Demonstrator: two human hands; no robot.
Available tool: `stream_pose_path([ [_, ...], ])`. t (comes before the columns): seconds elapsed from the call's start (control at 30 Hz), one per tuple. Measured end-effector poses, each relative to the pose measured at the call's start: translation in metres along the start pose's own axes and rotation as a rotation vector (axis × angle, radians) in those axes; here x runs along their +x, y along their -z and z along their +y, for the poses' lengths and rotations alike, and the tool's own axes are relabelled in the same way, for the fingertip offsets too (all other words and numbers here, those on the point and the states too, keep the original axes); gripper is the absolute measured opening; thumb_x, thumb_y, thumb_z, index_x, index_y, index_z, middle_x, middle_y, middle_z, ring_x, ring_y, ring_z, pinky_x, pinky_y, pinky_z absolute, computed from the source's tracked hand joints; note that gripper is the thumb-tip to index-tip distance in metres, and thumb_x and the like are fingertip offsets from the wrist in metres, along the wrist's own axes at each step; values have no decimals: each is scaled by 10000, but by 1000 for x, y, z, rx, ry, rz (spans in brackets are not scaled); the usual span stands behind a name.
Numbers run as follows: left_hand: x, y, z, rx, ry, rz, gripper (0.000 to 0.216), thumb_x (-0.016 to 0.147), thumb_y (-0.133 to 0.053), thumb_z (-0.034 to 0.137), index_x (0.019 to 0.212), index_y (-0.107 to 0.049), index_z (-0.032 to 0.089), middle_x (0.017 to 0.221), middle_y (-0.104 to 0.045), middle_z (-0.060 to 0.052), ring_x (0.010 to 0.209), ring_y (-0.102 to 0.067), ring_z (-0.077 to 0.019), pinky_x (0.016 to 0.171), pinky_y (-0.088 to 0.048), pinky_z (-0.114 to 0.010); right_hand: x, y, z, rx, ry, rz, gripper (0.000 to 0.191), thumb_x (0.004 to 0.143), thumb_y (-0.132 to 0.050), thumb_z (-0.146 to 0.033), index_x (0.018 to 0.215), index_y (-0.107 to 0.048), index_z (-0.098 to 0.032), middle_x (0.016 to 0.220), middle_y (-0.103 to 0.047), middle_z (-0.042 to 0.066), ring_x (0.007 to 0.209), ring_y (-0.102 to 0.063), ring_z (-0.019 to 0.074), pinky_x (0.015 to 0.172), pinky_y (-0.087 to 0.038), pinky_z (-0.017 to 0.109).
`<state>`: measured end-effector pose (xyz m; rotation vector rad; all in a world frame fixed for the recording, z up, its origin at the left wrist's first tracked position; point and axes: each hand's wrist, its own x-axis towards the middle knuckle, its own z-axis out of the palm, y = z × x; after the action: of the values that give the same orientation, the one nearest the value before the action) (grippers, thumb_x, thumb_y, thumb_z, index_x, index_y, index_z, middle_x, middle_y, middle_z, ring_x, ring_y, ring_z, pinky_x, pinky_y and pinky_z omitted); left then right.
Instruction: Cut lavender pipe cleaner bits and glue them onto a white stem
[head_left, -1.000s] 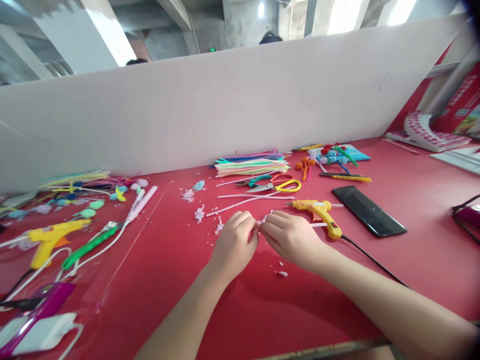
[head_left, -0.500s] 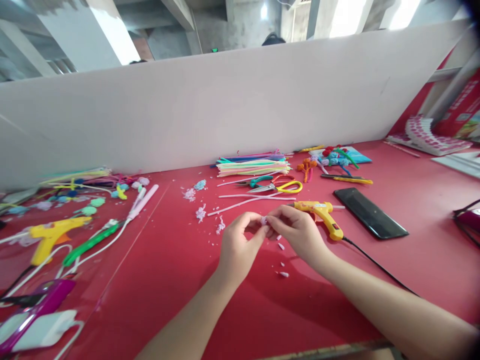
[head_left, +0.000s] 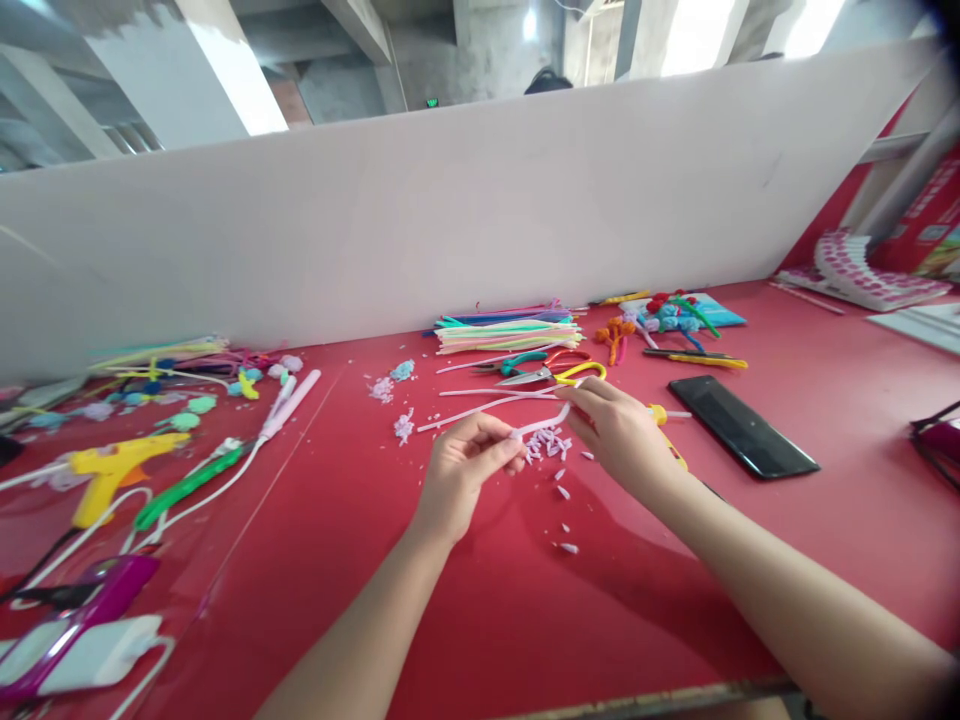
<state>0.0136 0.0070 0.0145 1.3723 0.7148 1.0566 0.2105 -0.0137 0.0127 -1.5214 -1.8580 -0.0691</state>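
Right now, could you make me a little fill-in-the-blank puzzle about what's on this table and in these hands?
1. The thin strip reaches the left hand at one end and the ____ hand at the other.
2. The scissors lying beyond the hands have handles coloured ____.
3. The black phone lies on a table whose top is coloured ____.

Missing words: right; yellow; red.

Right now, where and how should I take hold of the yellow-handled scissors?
Best by the yellow handles, probably from the right and above: the scissors lie flat, blades pointing left. Mind the red-and-teal pliers just behind; the right grip is close in front of the handles.
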Motion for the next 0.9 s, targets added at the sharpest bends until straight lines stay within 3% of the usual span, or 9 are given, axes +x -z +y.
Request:
stream_pose_path([
  [0.13,-2,-1,1,157,-52,7,43,764,-654,220,758,-631,185,651,-632,16,612,-580,-106,626,-460,-230,-3,5,-9,304,-12,52,131,871,-484,-218,877,-612,-194,856,-626,52,780,-586,167,693,-436,269],
  [0.27,-1,-1,2,175,-84,34,54,769,-652,238,767,-640,185,665,-630,16,616,-575,-104,628,-467,-226,-13,8,-24,484,192,9,116,875,-462,-204,817,-563,-200,767,-611,46,709,-567,156,668,-450,277],
  [0.5,0,-1,-3,157,-100,40,44,783,-636,221,800,-637,181,701,-648,3,659,-597,-120,658,-479,-235,-27,7,-29,266,572,72,211,825,-441,-113,980,-573,-167,776,-603,78,668,-518,167,628,-433,305],
  [0.57,0,-2,-4,153,-106,31,46,785,-635,222,804,-637,181,733,-650,0,684,-600,-120,677,-481,-234,-26,7,-31,164,555,102,159,833,-484,-166,944,-598,-181,750,-589,64,647,-501,161,613,-418,301],
  [0.73,-3,-1,-4,254,-123,24,57,793,-631,242,806,-633,186,729,-631,9,675,-593,-113,666,-484,-221,-18,1,-33,184,280,200,67,840,-525,-174,851,-591,-185,818,-580,67,732,-516,160,658,-434,294],
  [0.9,-5,-2,-5,388,-158,-25,51,802,-616,231,830,-631,190,794,-638,-6,752,-600,-136,738,-483,-251,-15,-4,-32,269,314,132,101,836,-526,-114,910,-579,-159,806,-604,65,735,-525,154,662,-444,280],
])
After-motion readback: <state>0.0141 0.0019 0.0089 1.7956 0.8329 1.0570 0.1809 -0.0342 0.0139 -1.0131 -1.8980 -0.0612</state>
